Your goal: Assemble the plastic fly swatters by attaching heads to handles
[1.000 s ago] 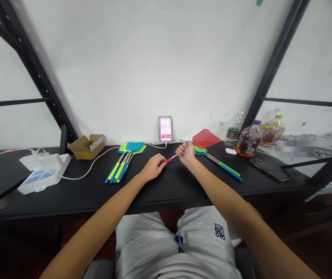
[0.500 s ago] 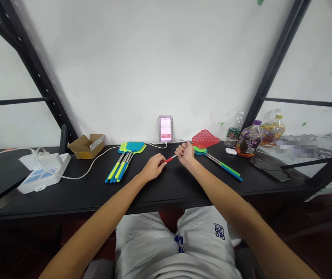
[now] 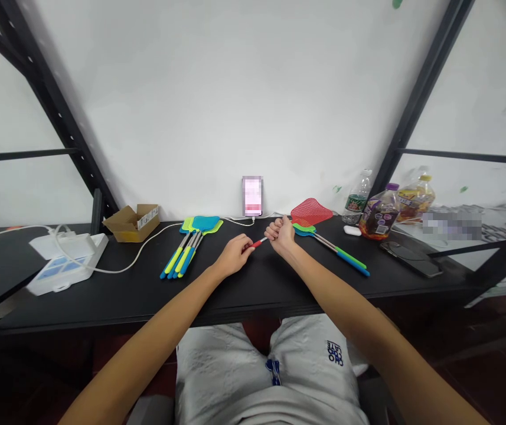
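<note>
A red fly swatter (image 3: 312, 211) lies between my two hands, its mesh head up and to the right near the wall. My left hand (image 3: 235, 254) is closed round its red handle. Around the shaft, close below the head, my right hand (image 3: 280, 234) is wrapped in a fist that hides part of it. Just right of that hand, green and blue fly swatters (image 3: 341, 252) rest on the table, their heads partly under the red one. A pile of yellow-green and blue fly swatters (image 3: 191, 248) lies left of my left hand, handles towards me.
A phone (image 3: 253, 196) leans on the wall with a white cable. At the left are an open cardboard box (image 3: 131, 224) and a white case (image 3: 69, 265). Bottles (image 3: 381, 212), a small white case (image 3: 352, 230) and a dark phone (image 3: 412, 258) stand or lie at the right.
My right hand has shifted slightly left along the swatter towards my left hand, and the red head has moved a little left with it. My left hand stays in place.
</note>
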Action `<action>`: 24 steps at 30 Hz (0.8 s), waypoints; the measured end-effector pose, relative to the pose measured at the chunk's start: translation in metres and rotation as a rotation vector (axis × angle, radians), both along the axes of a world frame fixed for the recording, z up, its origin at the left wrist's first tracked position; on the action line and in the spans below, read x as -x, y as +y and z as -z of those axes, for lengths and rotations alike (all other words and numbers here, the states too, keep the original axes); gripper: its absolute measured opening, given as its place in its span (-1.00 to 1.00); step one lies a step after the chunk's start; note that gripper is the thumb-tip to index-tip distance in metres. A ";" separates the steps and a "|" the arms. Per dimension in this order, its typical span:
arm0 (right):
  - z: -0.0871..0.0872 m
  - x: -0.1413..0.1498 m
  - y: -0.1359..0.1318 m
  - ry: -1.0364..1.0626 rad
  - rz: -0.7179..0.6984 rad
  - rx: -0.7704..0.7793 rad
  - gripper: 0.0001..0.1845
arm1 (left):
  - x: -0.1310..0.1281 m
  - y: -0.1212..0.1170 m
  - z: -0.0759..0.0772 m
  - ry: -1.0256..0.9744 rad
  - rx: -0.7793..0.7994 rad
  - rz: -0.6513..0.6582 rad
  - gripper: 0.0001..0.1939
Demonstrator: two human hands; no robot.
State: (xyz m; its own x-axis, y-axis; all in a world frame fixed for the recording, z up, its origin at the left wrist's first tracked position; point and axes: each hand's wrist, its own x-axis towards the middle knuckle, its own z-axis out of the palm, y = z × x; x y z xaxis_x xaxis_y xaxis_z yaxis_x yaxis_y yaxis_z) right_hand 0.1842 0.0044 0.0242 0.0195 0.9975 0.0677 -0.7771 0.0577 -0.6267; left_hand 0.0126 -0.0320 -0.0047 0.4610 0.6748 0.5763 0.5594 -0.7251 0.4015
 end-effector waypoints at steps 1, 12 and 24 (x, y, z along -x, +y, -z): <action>0.000 0.000 0.000 -0.008 0.002 -0.004 -0.51 | 0.000 0.000 0.000 -0.002 0.002 -0.001 -0.85; 0.000 0.010 -0.007 -0.023 -0.078 -0.043 -0.51 | -0.006 -0.001 0.001 0.004 0.016 -0.029 -0.81; -0.012 0.005 -0.007 -0.029 -0.128 -0.078 -0.47 | -0.013 -0.008 -0.005 0.057 0.031 -0.022 -0.72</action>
